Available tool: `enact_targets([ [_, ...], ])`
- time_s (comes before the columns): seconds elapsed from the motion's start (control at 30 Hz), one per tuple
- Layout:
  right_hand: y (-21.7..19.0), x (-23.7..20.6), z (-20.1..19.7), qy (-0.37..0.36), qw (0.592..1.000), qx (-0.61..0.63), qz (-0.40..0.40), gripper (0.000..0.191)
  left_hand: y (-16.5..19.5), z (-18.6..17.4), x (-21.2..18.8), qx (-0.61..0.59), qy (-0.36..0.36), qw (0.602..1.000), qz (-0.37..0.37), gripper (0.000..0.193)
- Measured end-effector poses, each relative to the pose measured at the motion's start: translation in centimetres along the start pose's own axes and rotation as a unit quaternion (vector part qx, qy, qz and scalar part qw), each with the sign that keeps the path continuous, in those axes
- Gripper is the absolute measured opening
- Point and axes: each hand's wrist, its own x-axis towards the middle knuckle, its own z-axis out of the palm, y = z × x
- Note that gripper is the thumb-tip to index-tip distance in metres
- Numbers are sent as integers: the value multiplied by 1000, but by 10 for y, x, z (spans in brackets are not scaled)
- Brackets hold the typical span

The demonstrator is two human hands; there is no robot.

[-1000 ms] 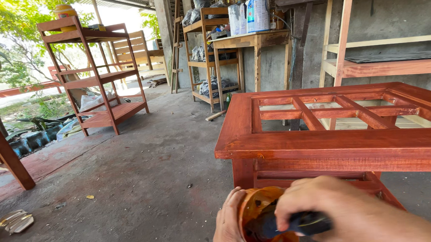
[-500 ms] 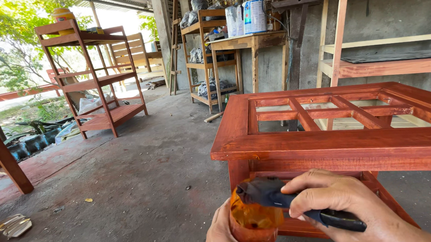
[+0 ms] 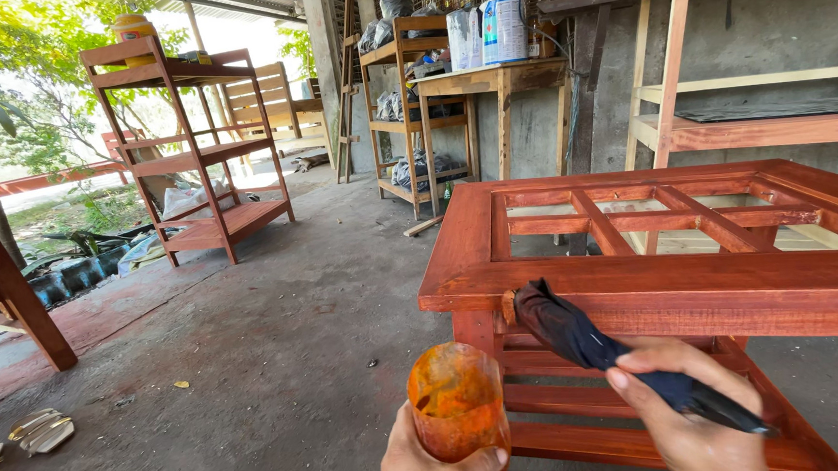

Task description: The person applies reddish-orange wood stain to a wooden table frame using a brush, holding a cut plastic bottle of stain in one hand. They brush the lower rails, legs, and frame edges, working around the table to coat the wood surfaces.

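My left hand (image 3: 431, 463) grips a cut-off plastic cup (image 3: 456, 401) stained orange with wood finish, held upright low in the view. My right hand (image 3: 687, 409) holds a dark cloth-wrapped applicator (image 3: 580, 336) whose tip touches the front edge of a red-brown wooden table frame (image 3: 655, 284). The table top is an open lattice of stained slats. Both hands are close together just in front of the table's near left corner.
A red-stained shelf unit (image 3: 196, 157) stands at the back left on the concrete floor (image 3: 253, 372). Unfinished wooden shelves (image 3: 421, 109) and a workbench (image 3: 497, 80) line the back wall. A dark red bench leg (image 3: 11, 294) and sandals (image 3: 34, 432) sit at the left.
The applicator has come out of the cup and risen to the table's front edge. The cup moved slightly left and up, away from my right hand.
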Motion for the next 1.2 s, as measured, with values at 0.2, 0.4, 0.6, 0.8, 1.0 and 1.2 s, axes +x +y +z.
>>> enact_targets([
  [0.2,0,0,7,-15,1000,-7,-22,13,-16,1,9,31,18,999,24,85],
  [0.4,-4,-6,21,-41,994,8,-102,14,-19,-4,13,18,38,999,25,85],
  [0.6,-31,-25,69,-42,987,18,-155,17,-24,-21,16,31,111,993,39,80],
  [0.8,-50,-24,92,-40,981,20,-190,21,-26,-24,20,29,131,990,52,80],
  [1.0,-25,-12,31,85,984,-54,-146,18,-12,-4,10,75,80,993,35,84],
  [1.2,31,4,-100,218,959,-117,-139,13,-9,34,5,7,21,998,58,90],
])
